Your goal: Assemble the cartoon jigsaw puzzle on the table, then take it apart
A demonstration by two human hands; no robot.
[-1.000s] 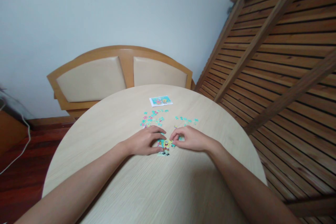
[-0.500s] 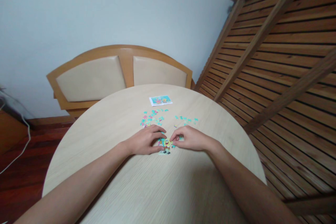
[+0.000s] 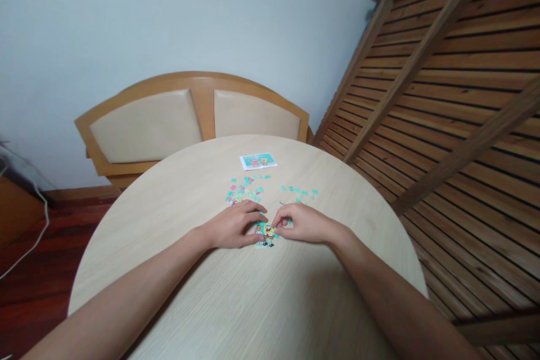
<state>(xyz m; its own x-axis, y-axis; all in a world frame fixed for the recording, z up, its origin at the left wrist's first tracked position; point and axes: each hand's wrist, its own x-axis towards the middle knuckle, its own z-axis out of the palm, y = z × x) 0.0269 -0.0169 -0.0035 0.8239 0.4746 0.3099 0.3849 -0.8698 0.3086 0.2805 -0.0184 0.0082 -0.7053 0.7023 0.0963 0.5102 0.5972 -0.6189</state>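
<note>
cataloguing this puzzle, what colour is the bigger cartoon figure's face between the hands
Yellow; the bigger cartoon figure shows best in the head view.

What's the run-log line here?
left hand: at left edge, puzzle section | right hand: at its right edge | loose pieces: beyond hands | picture card: farther back

Beyond the fingers point(image 3: 255, 217) I see a padded headboard point(image 3: 203, 106) before a pale wall point(image 3: 189, 17). Right of them stands slatted wood point(image 3: 447, 124); left, reddish floor point(image 3: 53, 256).

This looks like a room in a home. A padded headboard point(image 3: 145, 126) stands at eleven o'clock, a slatted wooden panel point(image 3: 464, 80) leans at two, reddish flooring point(image 3: 59, 247) shows at eight.
</note>
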